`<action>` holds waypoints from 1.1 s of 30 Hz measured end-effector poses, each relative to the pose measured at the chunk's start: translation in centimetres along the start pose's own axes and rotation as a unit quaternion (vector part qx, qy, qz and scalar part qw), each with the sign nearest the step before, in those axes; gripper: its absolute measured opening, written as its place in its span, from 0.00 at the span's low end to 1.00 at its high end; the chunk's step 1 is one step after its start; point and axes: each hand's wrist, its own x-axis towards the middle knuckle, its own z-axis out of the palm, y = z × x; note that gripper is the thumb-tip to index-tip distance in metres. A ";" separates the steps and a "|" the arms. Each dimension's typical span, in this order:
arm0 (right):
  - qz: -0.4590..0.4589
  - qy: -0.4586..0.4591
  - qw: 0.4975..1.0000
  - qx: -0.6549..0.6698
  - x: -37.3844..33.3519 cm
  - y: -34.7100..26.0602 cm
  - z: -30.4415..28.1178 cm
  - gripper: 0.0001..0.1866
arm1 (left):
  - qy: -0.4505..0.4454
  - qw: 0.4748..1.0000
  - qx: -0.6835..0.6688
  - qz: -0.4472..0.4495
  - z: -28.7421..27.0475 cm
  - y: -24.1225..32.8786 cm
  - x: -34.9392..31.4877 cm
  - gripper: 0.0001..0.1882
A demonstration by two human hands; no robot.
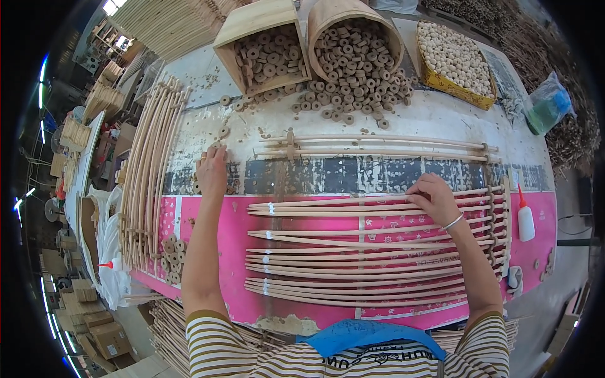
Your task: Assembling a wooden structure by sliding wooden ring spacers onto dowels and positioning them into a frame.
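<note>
Wooden rods (340, 254), slim & smooth, w/ R fingers (421, 187) over 'em

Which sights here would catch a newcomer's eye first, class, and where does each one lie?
The bright pink covering across the near part of the table stands out first, with pale wooden rods lying side by side on it under the right hand. Beyond, brown rings spill from a round tub. To its right, a yellow box brims with pale balls.
</note>
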 end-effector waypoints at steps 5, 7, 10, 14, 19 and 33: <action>-0.008 0.004 1.000 -0.005 0.1 -0.2 0.2 0.05 | -0.042 0.999 -0.031 -0.015 -0.4 -0.7 0.1 0.20; 0.023 0.021 0.998 0.053 0.2 -0.3 0.3 0.05 | -0.034 0.998 -0.046 -0.017 -0.6 -1.1 0.0 0.21; 0.021 0.028 0.997 0.065 0.4 -0.6 0.3 0.05 | -0.021 0.988 -0.148 -0.042 -1.4 -0.8 -0.6 0.20; 0.080 0.030 0.991 0.105 0.4 -0.8 -0.1 0.04 | -0.132 0.841 -0.490 -0.189 -2.7 -1.0 -2.6 0.18; 0.061 0.069 0.988 0.126 0.8 -0.2 0.3 0.04 | -0.201 0.626 -0.705 -0.266 -4.9 0.7 -5.8 0.15; 0.047 0.065 0.991 0.107 1.0 -0.3 -0.1 0.04 | -0.175 0.629 -0.706 -0.274 -8.2 6.8 -6.1 0.35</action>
